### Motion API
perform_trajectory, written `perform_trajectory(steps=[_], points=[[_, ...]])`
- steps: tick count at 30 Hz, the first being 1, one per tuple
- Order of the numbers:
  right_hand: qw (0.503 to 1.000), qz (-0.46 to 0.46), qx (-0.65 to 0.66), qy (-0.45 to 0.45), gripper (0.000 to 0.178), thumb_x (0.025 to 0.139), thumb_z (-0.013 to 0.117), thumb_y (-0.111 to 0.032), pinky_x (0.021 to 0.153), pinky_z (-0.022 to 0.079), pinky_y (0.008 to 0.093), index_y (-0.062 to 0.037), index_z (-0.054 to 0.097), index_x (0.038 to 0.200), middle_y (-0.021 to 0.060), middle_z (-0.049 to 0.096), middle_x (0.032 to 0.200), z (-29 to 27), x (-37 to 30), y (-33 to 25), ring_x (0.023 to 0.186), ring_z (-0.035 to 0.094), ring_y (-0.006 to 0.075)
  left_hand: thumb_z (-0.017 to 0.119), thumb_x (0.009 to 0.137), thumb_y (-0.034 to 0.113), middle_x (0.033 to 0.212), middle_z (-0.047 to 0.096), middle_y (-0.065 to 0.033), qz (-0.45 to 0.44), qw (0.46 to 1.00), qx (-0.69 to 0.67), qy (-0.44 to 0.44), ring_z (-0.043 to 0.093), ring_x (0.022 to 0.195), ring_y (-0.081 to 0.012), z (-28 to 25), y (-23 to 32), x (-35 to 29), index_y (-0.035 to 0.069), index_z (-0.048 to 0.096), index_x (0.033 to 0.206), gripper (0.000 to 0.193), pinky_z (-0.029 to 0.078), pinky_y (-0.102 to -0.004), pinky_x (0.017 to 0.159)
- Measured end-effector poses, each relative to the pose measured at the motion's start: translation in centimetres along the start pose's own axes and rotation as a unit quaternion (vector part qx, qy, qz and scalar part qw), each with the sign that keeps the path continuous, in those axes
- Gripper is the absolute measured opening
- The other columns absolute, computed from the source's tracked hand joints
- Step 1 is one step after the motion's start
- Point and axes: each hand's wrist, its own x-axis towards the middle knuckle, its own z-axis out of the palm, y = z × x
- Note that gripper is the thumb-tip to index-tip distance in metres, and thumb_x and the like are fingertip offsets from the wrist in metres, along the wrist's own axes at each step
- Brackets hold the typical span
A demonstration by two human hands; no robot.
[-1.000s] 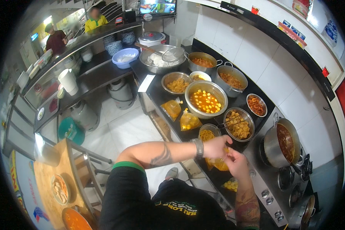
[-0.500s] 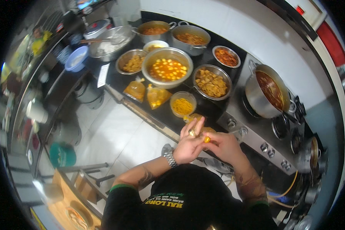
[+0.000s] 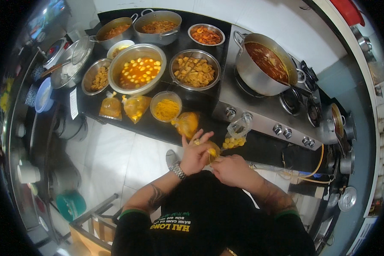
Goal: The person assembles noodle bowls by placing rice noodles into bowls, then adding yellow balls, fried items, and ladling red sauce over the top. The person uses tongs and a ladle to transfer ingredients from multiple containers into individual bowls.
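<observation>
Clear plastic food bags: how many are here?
5: first bag, second bag left of the round clear tub; third bag right of it; fourth bag by the steel stove; fifth bag, partly hidden, at the left hand.

We've got our left hand fanned out, our right hand curled beside it (tattooed forearms angled inward)!
</observation>
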Motion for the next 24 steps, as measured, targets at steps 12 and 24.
perform_trajectory(steps=[12, 24], points=[[0.913, 0.171, 0.370, 0.020, 0.033, 0.087, 0.060, -0.024, 0.059, 0.049, 0.0366, -0.0032, 0.058, 0.112, 0.0113, 0.064, 0.088, 2.4, 1.6, 3.1, 0.072, 0.063, 0.0232, 0.073, 0.070, 0.024, 0.141, 0.048, 0.0000, 0.131, 0.973, 0.188, 0.002, 0.037, 0.133, -0.0357, 0.8, -1.8, 3.5, 0.021, 0.072, 0.089, 0.019, 0.007, -0.0749, 0.101], [0.933, 0.273, 0.221, 0.078, 0.053, 0.087, 0.061, -0.037, 0.080, 0.052, 0.0403, -0.0053, 0.054, 0.129, 0.0181, 0.065, 0.114, 6.6, -0.7, 7.1, 0.094, 0.065, 0.0342, 0.062, 0.081, 0.026, 0.147, 0.039, -0.0123, -0.091, 0.942, 0.322, 0.035, 0.032, 0.135, -0.0417, 2.2, -7.7, 7.0, 0.023, 0.068, 0.116, 0.036, 0.006, -0.0753, 0.103]])
